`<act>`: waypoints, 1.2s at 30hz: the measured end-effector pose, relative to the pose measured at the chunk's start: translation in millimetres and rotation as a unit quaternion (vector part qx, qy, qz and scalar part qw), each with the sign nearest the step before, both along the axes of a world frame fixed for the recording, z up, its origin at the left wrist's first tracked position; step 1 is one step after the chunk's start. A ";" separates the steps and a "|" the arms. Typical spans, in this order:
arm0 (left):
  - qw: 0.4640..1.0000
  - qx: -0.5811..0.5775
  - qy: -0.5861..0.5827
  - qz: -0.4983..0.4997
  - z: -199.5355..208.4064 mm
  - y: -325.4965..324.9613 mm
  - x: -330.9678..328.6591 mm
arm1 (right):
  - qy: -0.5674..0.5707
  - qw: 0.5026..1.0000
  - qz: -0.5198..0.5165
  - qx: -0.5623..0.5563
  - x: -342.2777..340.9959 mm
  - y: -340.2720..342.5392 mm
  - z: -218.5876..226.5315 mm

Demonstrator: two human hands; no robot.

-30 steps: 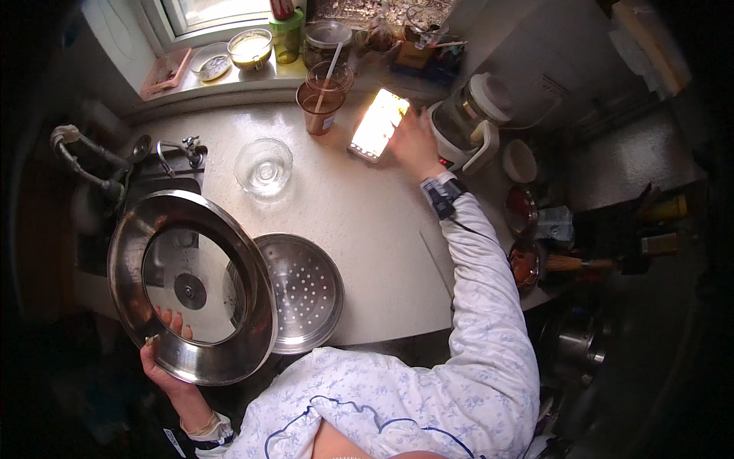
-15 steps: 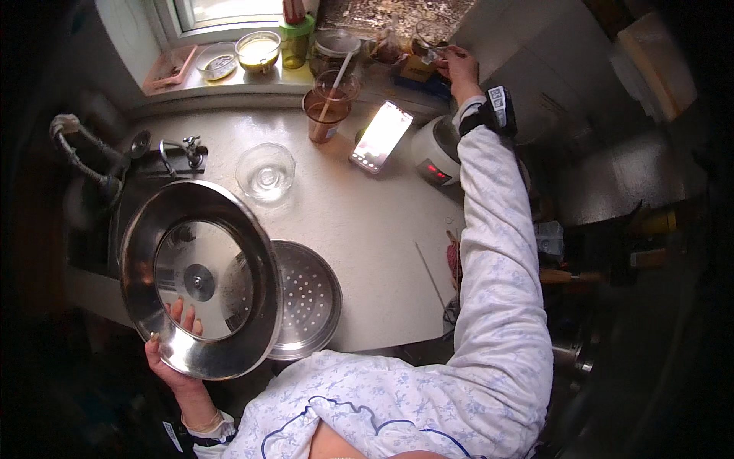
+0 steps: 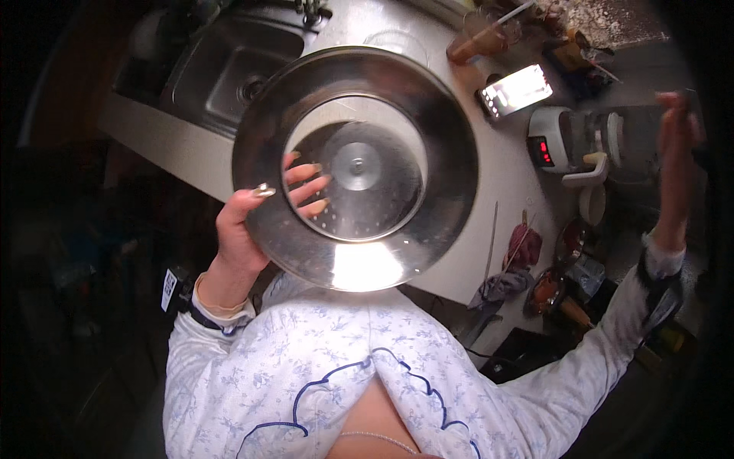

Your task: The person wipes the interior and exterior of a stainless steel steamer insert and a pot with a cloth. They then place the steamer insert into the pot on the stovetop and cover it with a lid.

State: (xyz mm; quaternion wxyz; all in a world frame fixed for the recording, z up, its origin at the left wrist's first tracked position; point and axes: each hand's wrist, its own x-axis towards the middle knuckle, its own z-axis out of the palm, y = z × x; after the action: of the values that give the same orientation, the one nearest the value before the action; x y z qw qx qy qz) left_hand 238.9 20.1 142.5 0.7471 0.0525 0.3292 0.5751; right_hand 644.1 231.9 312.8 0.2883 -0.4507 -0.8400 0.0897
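Note:
My left hand [image 3: 248, 237] grips the rim of a steel pot lid [image 3: 358, 165] with a round glass centre. The thumb lies on the near side of the rim, and the fingers show through the glass. Behind the lid, a steel steamer pan with holes [image 3: 355, 223] shows through the glass. Out at the far right, my right hand [image 3: 677, 149] is raised with its fingers stretched out, holding nothing I can see. It is slightly blurred and seen nearly edge-on, beyond the white appliance with a red display [image 3: 549, 139].
A sink [image 3: 229, 73] lies at the upper left. A glass bowl [image 3: 396, 40] peeks out behind the lid. Past it stand a brown plastic cup with a straw [image 3: 478, 40] and a lit phone [image 3: 518, 90]. Cloths [image 3: 514, 268] hang by the counter's right edge.
My right hand has left the windowsill items and swung right. The lid has moved right, now in front of the steamer pan, still in my left hand. The view has turned.

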 end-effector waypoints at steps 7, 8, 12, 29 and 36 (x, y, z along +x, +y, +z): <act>0.996 -0.044 -0.014 -0.070 25.3 -34.5 13.3 | -0.201 0.937 0.142 -0.249 -104.6 -151.8 -44.0; 0.994 -0.032 0.038 -0.094 26.1 -36.9 14.1 | -0.233 0.933 0.139 -0.235 -112.7 -158.6 -50.2; 0.992 -0.029 0.049 -0.110 26.7 -45.7 15.8 | -0.255 0.937 0.179 -0.156 -133.7 -175.6 -65.4; 0.996 -0.024 -0.001 -0.085 24.5 -48.2 7.0 | -0.138 0.840 0.125 -0.509 -167.7 -159.3 -101.8; 0.993 -0.001 0.053 -0.103 25.8 -49.7 4.3 | -0.161 0.781 0.064 -0.601 -175.7 -151.1 -102.2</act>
State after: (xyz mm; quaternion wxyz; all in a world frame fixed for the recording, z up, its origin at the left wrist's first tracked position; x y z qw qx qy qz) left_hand 243.2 -29.6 168.3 0.7839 0.1153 0.3617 0.4914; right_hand 468.4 80.8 210.6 -0.1867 -0.4856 -0.6772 0.5204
